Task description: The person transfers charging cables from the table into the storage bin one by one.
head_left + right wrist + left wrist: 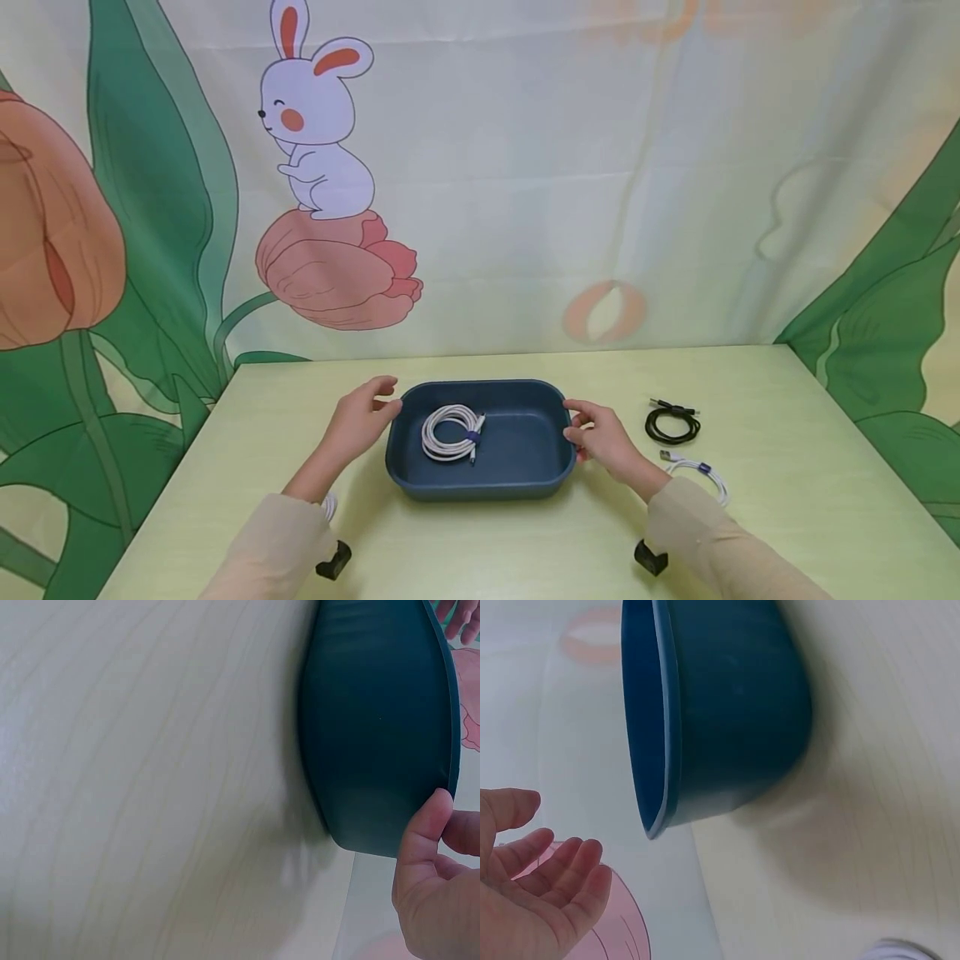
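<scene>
In the head view a dark blue plastic basin [480, 492] stands on the table, with a coiled white cable [450, 433] bound by a blue tie lying in its left half. My right hand [611, 442] pinches the basin's right rim; in the right wrist view a digit [424, 832] presses the outer wall just below the edge. Beside the left rim is my left hand [360, 421], its fingers loosely bent. The left wrist view shows that hand [540, 892] apart from the basin [735, 712], holding nothing.
A black coiled cable [672, 425] lies right of the basin. Nearer, a white cable [708, 472] with a blue tie is partly covered by the right sleeve. Another white cable [330, 505] shows beside the left sleeve. A printed curtain [510, 208] hangs behind the table.
</scene>
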A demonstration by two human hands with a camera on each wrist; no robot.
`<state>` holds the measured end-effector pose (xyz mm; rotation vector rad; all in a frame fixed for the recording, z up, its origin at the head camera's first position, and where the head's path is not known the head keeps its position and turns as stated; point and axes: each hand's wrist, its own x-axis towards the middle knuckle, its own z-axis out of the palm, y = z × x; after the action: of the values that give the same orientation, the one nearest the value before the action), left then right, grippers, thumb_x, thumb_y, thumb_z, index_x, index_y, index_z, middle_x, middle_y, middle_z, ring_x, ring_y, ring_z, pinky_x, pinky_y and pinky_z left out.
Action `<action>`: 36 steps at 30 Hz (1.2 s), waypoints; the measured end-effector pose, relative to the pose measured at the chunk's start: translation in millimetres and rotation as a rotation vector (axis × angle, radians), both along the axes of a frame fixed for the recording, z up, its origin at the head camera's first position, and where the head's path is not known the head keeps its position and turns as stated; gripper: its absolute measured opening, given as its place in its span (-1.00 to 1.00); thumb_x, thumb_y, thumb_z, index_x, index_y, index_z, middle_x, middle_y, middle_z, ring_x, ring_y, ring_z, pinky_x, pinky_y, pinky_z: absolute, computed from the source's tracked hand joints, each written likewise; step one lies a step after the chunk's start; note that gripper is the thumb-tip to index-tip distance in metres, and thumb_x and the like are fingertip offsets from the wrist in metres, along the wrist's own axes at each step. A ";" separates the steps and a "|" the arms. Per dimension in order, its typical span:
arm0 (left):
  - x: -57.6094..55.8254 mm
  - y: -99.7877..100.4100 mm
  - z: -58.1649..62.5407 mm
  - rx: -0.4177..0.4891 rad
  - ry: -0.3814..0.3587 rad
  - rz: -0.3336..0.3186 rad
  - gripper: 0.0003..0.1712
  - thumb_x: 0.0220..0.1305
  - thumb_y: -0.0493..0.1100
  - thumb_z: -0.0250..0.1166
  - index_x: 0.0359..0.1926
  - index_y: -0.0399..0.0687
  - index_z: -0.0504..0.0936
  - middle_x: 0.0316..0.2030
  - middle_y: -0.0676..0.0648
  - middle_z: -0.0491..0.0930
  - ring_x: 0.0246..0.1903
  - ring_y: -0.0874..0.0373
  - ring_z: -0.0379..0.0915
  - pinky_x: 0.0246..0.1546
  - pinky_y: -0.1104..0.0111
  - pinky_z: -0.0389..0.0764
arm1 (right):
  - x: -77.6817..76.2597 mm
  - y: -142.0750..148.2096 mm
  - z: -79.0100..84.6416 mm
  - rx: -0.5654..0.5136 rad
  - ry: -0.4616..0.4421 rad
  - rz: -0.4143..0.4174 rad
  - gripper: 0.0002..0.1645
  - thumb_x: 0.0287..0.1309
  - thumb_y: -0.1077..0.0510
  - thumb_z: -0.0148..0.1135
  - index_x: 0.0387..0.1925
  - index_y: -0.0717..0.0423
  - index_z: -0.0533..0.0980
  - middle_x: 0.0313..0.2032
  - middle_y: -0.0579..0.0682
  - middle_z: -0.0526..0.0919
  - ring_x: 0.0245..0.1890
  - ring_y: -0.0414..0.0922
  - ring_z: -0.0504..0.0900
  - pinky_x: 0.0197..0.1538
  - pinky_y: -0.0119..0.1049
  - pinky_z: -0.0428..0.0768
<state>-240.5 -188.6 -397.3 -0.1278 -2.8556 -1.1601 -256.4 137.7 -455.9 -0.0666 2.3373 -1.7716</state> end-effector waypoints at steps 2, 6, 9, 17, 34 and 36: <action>1.0 -3.2 -0.2 -0.003 -0.004 0.007 -0.54 0.21 -0.18 0.08 0.12 -0.24 0.33 0.02 -0.29 0.43 -0.04 -0.13 0.43 -0.06 0.11 0.46 | 0.7 -0.1 1.4 -0.001 0.000 0.000 -0.44 0.06 0.42 0.03 0.16 0.29 0.25 -0.42 0.02 0.30 -0.75 -0.20 0.29 -0.62 -0.28 0.46; 4.1 -8.4 0.0 -0.002 -0.004 0.013 -0.56 0.21 -0.20 0.08 0.11 -0.25 0.35 0.01 -0.29 0.44 -0.05 -0.14 0.44 -0.07 0.11 0.47 | 1.3 0.0 2.2 -0.006 -0.006 -0.007 -0.43 0.05 0.42 0.04 0.16 0.27 0.26 -0.42 0.02 0.30 -0.75 -0.19 0.28 -0.62 -0.29 0.46; 5.7 -11.2 0.9 0.001 -0.014 0.016 -0.57 0.22 -0.20 0.07 0.11 -0.25 0.35 0.02 -0.29 0.43 -0.04 -0.14 0.43 -0.08 0.12 0.48 | 0.8 0.3 1.1 -0.008 -0.005 -0.004 -0.43 0.05 0.42 0.04 0.16 0.27 0.26 -0.42 0.01 0.30 -0.75 -0.20 0.29 -0.62 -0.29 0.46; 9.4 -21.5 3.7 0.009 -0.046 0.011 -0.57 0.23 -0.19 0.06 0.11 -0.25 0.35 0.04 -0.29 0.42 -0.03 -0.15 0.41 -0.09 0.14 0.49 | 0.3 0.1 -0.5 -0.005 0.001 0.002 -0.43 0.05 0.42 0.04 0.16 0.28 0.26 -0.42 0.02 0.29 -0.74 -0.19 0.29 -0.63 -0.29 0.45; 18.2 -41.7 -0.1 -0.006 -0.099 0.039 -0.55 0.26 -0.13 0.03 0.13 -0.23 0.32 0.07 -0.29 0.38 0.01 -0.17 0.36 -0.07 0.12 0.47 | 1.6 -0.9 1.9 -0.010 -0.014 -0.006 -0.44 0.05 0.42 0.04 0.16 0.26 0.26 -0.41 0.02 0.30 -0.74 -0.19 0.29 -0.62 -0.30 0.45; 18.1 -44.7 -0.9 -0.004 -0.103 0.037 -0.55 0.27 -0.12 0.02 0.14 -0.22 0.31 0.07 -0.29 0.38 0.01 -0.17 0.36 -0.06 0.12 0.47 | 1.0 -0.8 1.1 -0.018 -0.016 -0.006 -0.43 0.05 0.43 0.04 0.16 0.27 0.26 -0.41 0.01 0.29 -0.74 -0.20 0.29 -0.63 -0.30 0.45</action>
<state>-222.4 -233.3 -398.2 -0.0166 -2.9351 -1.1879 -255.4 136.8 -454.8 -0.0481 2.3131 -1.7887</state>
